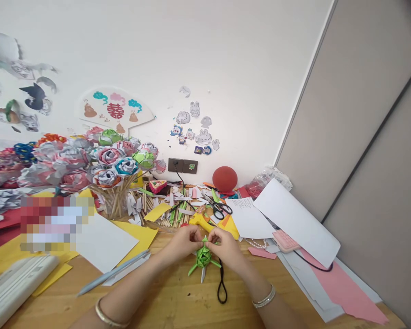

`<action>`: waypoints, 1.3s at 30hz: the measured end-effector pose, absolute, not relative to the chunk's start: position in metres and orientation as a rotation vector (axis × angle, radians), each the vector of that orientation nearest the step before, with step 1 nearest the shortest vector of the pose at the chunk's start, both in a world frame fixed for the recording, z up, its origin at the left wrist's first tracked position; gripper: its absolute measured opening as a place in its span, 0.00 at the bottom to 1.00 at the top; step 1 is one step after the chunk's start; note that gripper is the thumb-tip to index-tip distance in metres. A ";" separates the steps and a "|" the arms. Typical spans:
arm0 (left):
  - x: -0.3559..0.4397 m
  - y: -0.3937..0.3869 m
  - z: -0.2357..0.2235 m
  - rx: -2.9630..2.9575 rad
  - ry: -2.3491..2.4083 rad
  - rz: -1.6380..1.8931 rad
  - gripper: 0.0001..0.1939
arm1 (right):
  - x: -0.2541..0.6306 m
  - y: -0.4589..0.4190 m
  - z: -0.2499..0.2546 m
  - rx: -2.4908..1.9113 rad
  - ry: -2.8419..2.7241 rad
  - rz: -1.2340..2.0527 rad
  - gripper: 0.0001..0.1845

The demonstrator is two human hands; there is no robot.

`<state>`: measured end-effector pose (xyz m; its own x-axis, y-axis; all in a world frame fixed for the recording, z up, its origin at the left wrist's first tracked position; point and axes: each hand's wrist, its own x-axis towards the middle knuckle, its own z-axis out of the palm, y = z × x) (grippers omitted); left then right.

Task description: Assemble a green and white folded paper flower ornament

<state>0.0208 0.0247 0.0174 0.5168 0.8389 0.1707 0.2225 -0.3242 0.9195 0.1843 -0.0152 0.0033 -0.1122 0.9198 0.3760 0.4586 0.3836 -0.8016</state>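
Both hands meet over a green folded-paper flower (pixel 203 257) at the middle of the wooden table. My left hand (pixel 187 238) pinches its far end from the left, and my right hand (pixel 223 246) pinches the same end from the right. Green and white paper strips stick out from the flower toward me and to the sides. The exact fold between the fingertips is hidden. A black cord loop (pixel 222 288) lies just right of the flower. Right behind the hands is a yellow tool (pixel 200 221), perhaps a glue gun, partly covered.
Black-handled scissors (pixel 221 209) lie among paper scraps at the back. Paper flowers on sticks (pixel 111 157) stand at the left. A pen (pixel 113 273), white paper (pixel 104 240) and a paper trimmer (pixel 20 288) lie left; a pink calculator (pixel 287 241) and a red round object (pixel 225 179) sit right.
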 end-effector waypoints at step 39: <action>0.016 0.040 0.007 1.604 0.844 0.729 0.21 | 0.192 -0.024 0.023 -0.831 -2.239 0.193 0.09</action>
<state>0.0160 0.0398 0.0073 0.5525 0.8333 0.0202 0.1412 -0.1175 0.9830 0.1916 -0.0240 0.0232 -0.5260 0.6166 0.5858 0.5073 0.7803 -0.3658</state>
